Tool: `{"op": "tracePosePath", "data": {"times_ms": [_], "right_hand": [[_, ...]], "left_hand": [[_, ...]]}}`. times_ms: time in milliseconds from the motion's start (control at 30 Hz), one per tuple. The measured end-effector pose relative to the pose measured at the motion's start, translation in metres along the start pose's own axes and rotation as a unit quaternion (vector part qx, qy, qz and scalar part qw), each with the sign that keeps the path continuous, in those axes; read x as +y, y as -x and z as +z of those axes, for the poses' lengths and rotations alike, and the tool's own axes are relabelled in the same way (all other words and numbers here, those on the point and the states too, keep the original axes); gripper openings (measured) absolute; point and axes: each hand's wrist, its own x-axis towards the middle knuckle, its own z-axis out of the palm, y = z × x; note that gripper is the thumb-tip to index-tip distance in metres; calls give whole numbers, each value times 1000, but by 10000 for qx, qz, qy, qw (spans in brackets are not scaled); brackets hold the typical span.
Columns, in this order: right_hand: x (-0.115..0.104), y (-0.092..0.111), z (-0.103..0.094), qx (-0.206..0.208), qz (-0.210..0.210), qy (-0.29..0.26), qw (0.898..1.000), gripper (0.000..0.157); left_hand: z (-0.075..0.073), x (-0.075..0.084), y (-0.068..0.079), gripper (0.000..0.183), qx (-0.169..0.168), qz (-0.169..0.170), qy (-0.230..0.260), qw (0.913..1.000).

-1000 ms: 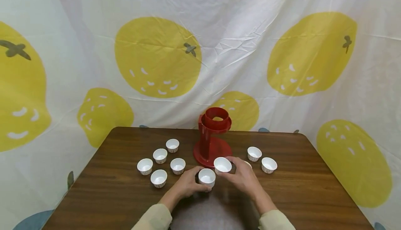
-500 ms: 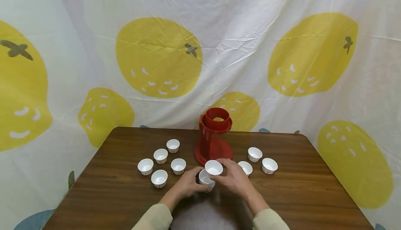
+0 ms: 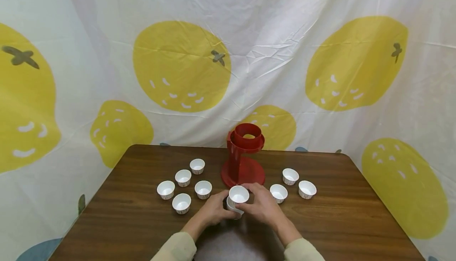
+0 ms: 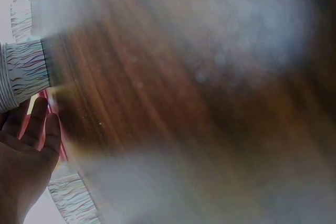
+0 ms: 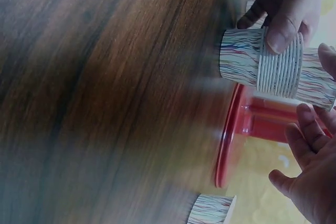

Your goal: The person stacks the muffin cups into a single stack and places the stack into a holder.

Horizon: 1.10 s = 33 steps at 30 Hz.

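Observation:
My left hand (image 3: 215, 207) grips a stack of small white paper baking cups (image 5: 280, 72), their rims nested closely, near the middle front of the wooden table. Thumb and fingers of my right hand (image 3: 264, 203) pinch a single baking cup (image 3: 239, 194) by its side. That cup sits right over the mouth of the stack and hides most of it in the head view. Seen from the right wrist, the base of the single cup meets the stack's top rim. Thin coloured streaks pattern the cups' outer walls.
Behind the hands stands a red stand (image 3: 234, 165) with a round base and a ring-shaped holder on top. Several loose baking cups (image 3: 181, 203) are spread out left of the hands, and three more cups (image 3: 278, 193) stand on the right. A lemon-print cloth hangs behind the table (image 3: 342, 213).
My right hand has carried its cup left and down until it overlaps the stack. A cup at the right, partly hidden before, shows fully. The left hand keeps its place.

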Motion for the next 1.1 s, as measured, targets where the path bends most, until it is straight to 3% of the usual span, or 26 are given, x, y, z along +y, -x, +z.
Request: {"op": "tracePosePath", "data": {"times_ms": [433,667,1100], "right_hand": [[3,3,6,-54,-51,255,9996,53],[6,5,8,-323,-21,301,9990,73],[8,5,0,-107,497,-231,9984,70]], "left_hand": [[1,1,1,59,39,-9,-12,10000],[0,1,1,61,-1,72,-111,9999],[-1,2,1,60,-72,-84,3,9999]]}}
